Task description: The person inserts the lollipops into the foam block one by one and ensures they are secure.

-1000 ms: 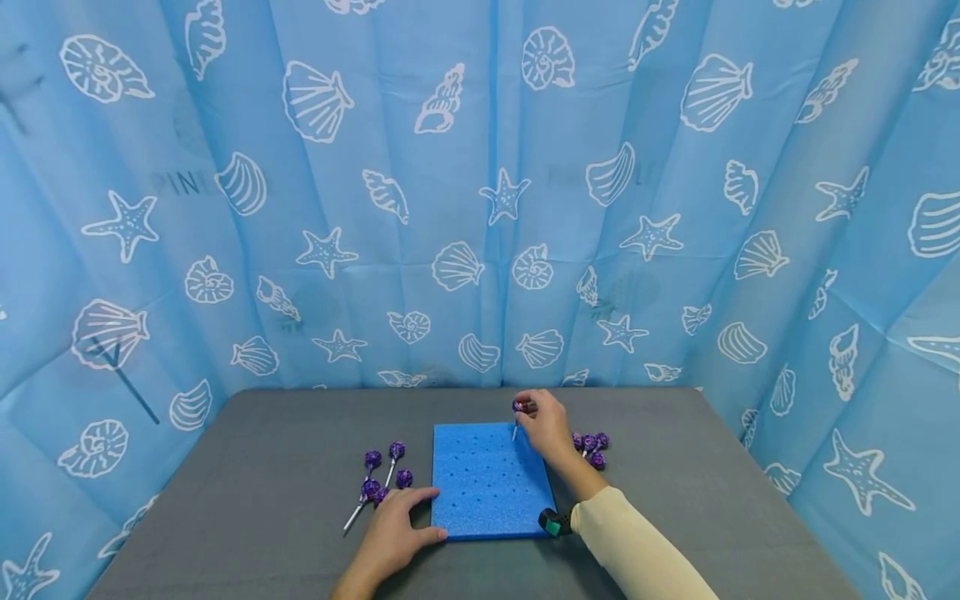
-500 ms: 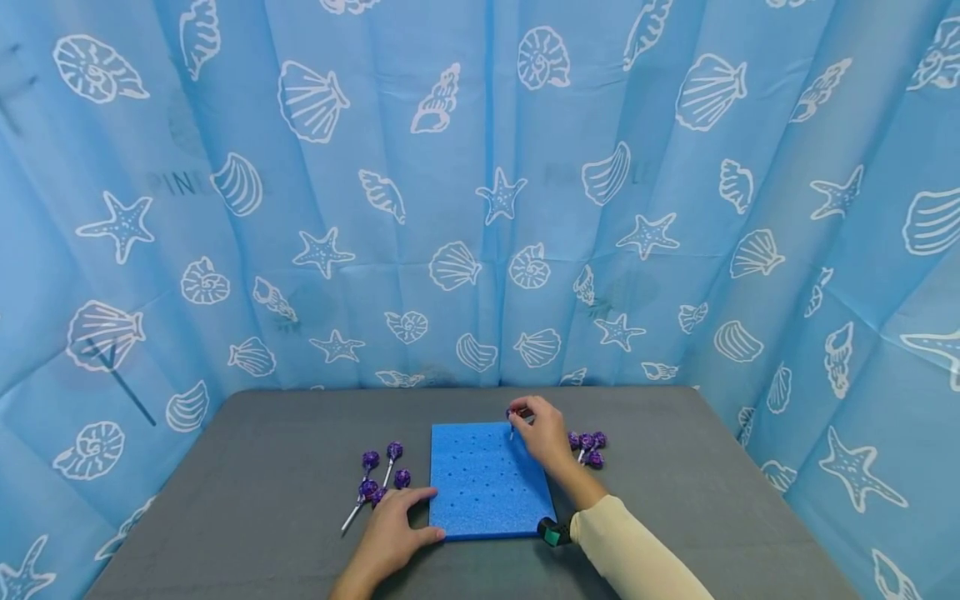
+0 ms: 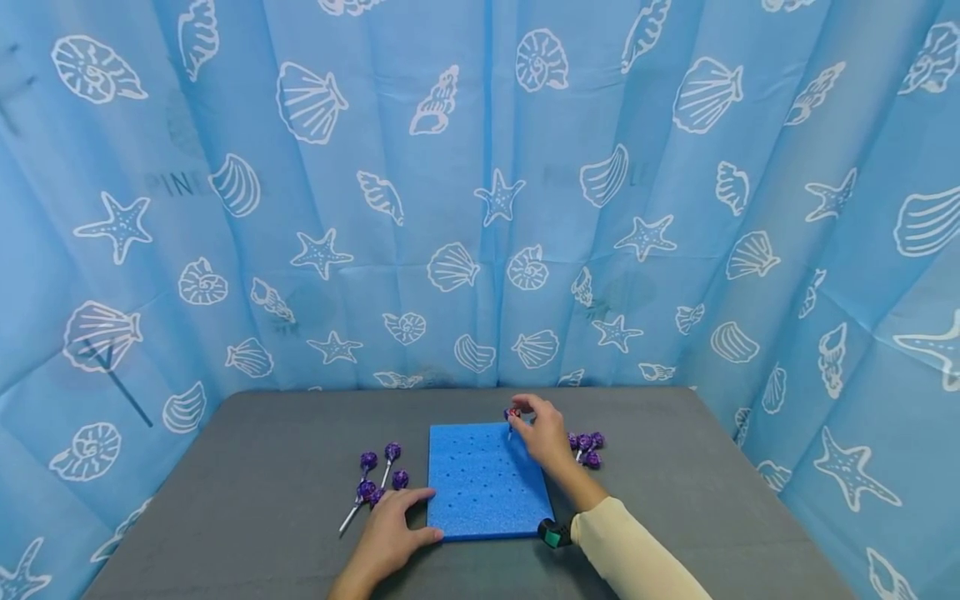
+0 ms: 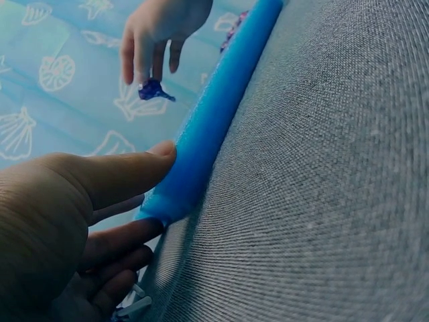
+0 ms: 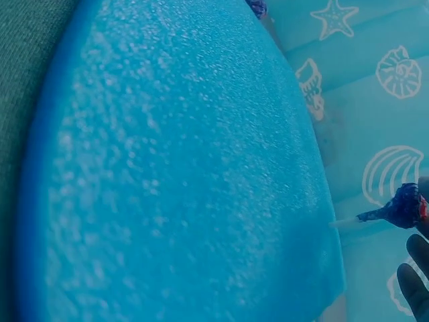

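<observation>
A lollipop [image 3: 512, 414] in a purple wrapper is pinched by my right hand [image 3: 543, 429] over the far right corner of the blue foam board [image 3: 491, 512]. Its white stick points down at the board; in the right wrist view the lollipop [image 5: 401, 206] has its stick tip right at the foam's edge. Rows of small holes dot the board's top. At the board's near left corner rests my left hand [image 3: 392, 533], thumb and index finger spread against the foam edge. The left wrist view shows this thumb [image 4: 127, 176] touching the foam's side [image 4: 201, 144].
Several purple lollipops [image 3: 368, 490] lie on the grey table [image 3: 270, 500] left of the board, close to my left hand. Another group of lollipops [image 3: 591, 442] lies to the right, beside my right wrist. A blue shell-patterned curtain [image 3: 450, 208] hangs behind the table.
My right hand has lowered the lollipop slightly toward the board's far right corner. The left hand stays against the board. The head view has shifted a little.
</observation>
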Available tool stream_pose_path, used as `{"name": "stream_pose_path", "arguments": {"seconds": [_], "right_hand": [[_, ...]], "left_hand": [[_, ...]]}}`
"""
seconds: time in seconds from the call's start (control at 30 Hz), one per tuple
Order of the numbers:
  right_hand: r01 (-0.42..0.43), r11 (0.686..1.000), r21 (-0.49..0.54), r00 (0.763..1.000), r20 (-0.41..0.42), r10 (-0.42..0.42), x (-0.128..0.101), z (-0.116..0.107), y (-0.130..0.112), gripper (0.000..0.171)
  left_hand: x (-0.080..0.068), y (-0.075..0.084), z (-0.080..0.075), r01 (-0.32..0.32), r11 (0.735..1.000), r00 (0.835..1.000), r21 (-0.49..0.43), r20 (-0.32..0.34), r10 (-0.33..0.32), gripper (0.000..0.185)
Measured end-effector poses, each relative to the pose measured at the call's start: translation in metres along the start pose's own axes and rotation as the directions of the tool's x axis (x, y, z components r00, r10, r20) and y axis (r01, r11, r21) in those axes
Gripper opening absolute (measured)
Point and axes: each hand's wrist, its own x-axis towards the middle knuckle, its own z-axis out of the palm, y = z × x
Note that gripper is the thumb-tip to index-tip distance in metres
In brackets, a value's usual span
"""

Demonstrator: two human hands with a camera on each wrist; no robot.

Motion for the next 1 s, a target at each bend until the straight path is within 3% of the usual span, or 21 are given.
{"name": "stream_pose_path", "arguments": {"seconds": [0.53, 1.0], "right_hand": [[0.060, 0.997, 0.042, 0.998, -0.021, -0.059, -0.003, -0.023, 0.007, 0.028], [0.116, 0.993, -0.025, 0.985, -0.129, -0.119, -0.022, -0.048, 0.029, 0.029]], "left_hand": [[0.000, 0.003, 0.000, 0.011, 1.000, 1.000, 0.001, 0.006, -0.011, 0.061], [0.000, 0.003, -0.001, 0.009, 1.000, 1.000, -0.003, 0.003, -0.009, 0.060]]}}
